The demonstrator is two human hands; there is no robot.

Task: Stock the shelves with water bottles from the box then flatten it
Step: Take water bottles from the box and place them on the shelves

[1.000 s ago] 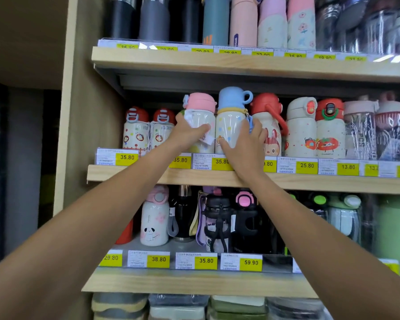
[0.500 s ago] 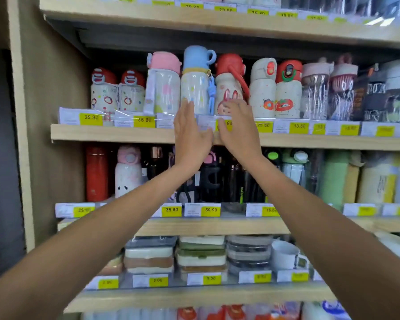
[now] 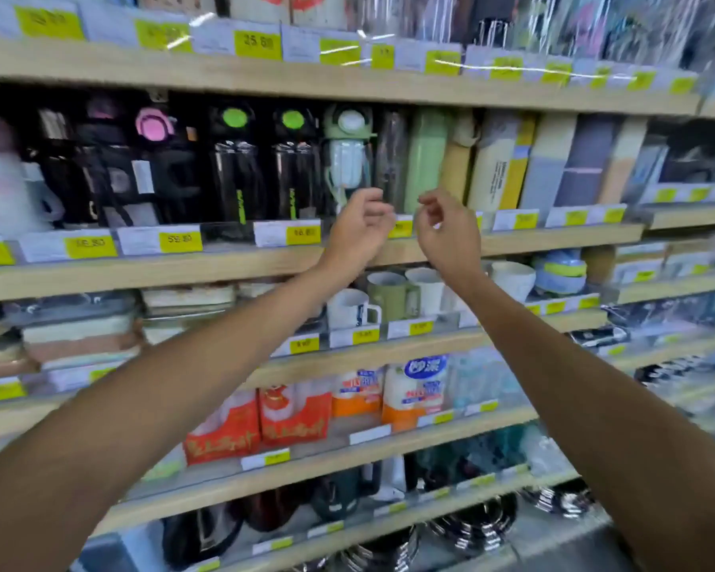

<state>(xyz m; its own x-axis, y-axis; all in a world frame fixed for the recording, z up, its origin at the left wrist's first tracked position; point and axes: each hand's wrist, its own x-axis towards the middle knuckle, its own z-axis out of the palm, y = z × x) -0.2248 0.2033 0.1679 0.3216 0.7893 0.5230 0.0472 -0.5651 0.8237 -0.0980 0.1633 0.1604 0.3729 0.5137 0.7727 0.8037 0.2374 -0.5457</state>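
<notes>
Both hands held nothing: the left hand and the right hand hovered near each other with fingers loosely curled, just in front of the shelf. There the water bottles stood upright in a packed row, long axis vertical, lids pointing up. The box was out of sight, so I judged stocking possibly unfinished and flattening not yet done.

The wooden shelf unit carries stock on several tiers. A green flask stands on one tier. Black bottles stand left of it. Mugs occupy the tier below it, with orange packs one tier lower. Yellow price tags line the edges.
</notes>
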